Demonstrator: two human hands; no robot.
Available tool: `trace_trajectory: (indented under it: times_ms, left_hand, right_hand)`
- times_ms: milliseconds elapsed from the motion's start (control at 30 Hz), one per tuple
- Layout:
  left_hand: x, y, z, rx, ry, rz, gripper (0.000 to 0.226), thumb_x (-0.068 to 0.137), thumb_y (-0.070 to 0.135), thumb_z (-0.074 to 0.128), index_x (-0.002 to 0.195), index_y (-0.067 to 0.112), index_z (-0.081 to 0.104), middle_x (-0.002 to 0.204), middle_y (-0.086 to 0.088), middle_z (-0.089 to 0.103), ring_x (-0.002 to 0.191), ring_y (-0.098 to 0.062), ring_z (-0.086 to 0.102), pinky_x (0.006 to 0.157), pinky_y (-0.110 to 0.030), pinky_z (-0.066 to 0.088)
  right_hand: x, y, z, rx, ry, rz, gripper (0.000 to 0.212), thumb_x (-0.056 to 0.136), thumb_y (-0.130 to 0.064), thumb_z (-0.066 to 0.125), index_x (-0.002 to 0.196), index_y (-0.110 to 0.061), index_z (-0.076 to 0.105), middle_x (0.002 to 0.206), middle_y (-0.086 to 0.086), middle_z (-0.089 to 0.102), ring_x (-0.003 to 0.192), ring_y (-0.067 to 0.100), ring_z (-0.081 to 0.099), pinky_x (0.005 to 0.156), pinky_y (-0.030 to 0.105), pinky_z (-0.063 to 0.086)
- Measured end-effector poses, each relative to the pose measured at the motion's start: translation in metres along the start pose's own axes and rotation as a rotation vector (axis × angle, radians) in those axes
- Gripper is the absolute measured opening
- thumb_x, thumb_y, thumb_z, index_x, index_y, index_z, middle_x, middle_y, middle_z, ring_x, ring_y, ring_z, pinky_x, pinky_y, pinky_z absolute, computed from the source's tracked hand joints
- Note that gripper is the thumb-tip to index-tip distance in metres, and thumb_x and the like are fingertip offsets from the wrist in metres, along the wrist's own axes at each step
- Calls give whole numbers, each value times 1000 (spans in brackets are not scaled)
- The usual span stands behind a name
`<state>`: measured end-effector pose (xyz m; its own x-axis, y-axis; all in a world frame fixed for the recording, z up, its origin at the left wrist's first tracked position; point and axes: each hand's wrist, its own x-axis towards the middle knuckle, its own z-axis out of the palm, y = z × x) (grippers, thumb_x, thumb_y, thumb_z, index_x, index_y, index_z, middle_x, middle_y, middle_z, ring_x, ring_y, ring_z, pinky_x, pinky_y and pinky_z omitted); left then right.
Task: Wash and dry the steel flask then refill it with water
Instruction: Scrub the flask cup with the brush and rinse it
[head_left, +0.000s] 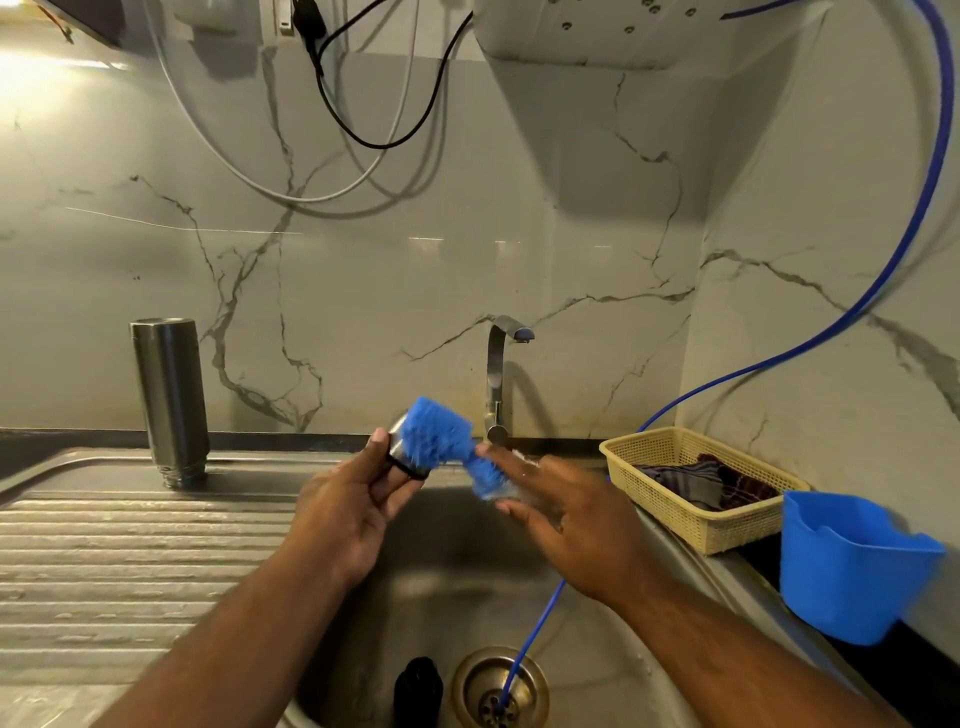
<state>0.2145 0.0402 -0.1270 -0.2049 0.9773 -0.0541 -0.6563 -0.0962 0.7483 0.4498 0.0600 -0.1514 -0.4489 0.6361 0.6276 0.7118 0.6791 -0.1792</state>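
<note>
- Steel flask stands mouth-down on the ribbed drainboard, back left, near the wall. Threaded neck touches the board. Its side shows plain brushed metal.
- Left hand is over the sink, thumb and fingers clasped round a small steel cap with a black ring at its lower edge.
- Blue scrubber lies against the cap, partly covering it. It is motion-blurred, so its exact shape is unclear.
- Right hand pinches the scrubber's lower end between forefinger and thumb; the other fingers lie fairly straight. Blur makes the contact soft.
- Both hands are held close together, well apart from the flask.
- Steel tap stands behind the hands at the wall; no stream is visible from it.
- Thin blue hose comes down the right wall, passes under the right wrist and ends in the brass-toned drain.
- A small black object sits just left of the drain; I cannot tell what it is.
- Yellow mesh basket is on the counter at right, with a dark striped cloth inside.
- Blue plastic tub is at the right edge, just beside the basket.
- Black and white cables loop on the marble-veined wall.
</note>
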Motion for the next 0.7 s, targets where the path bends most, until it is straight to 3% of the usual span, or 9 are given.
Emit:
trace_trajectory:
  times_ms: [100,200,300,400,500,633,700]
  left_hand:
    - [-5,-2,1,217,-18,99,19,98,20,62,109,6,68,95,-13,79,88,-21,77,80,-37,59]
    - [-12,-1,4,335,-50,176,19,102,19,54,106,9,70,95,-11,78,91,-21,75,87,-36,56]
    - [-16,0,3,519,-108,251,23,101,25,55,109,12,71,98,-8,78,91,-17,76,85,-33,55]
    - [-18,-3,4,669,-146,321,23,102,27,53,110,17,72,96,-3,79,92,-16,75,82,-33,57]
    - [-17,-4,2,827,-146,423,20,102,30,55,105,25,74,94,2,79,92,-14,74,83,-33,59]
    - [-13,-4,0,920,-153,483,19,103,20,54,104,27,72,91,8,78,89,-5,73,85,-28,56]
    - [-10,-4,-1,983,-140,516,19,102,21,56,104,29,73,92,12,78,90,0,71,89,-27,54]
  right_hand:
    - [3,-2,-4,1,19,55,62,102,-52,50,148,-70,11,93,-18,49,81,-1,51,64,14,40]
    - [0,-4,-4,-17,-48,5,62,102,-52,49,148,-70,12,104,-16,56,85,-1,53,68,14,44]
    - [3,1,-5,16,10,102,61,101,-54,49,150,-66,15,109,-16,59,89,-2,55,72,17,49]
    - [0,-2,-7,15,-14,71,62,101,-53,52,146,-71,15,112,-15,63,93,1,57,77,22,53]
    - [1,4,-7,105,27,152,59,99,-52,56,149,-62,25,126,-14,66,103,0,60,87,25,55]
    - [-3,-4,-6,91,-33,122,59,98,-57,53,138,-78,15,128,-14,65,107,2,61,89,33,56]
    - [0,0,-6,129,14,182,60,97,-58,55,144,-71,20,131,-14,65,110,3,61,92,34,56]
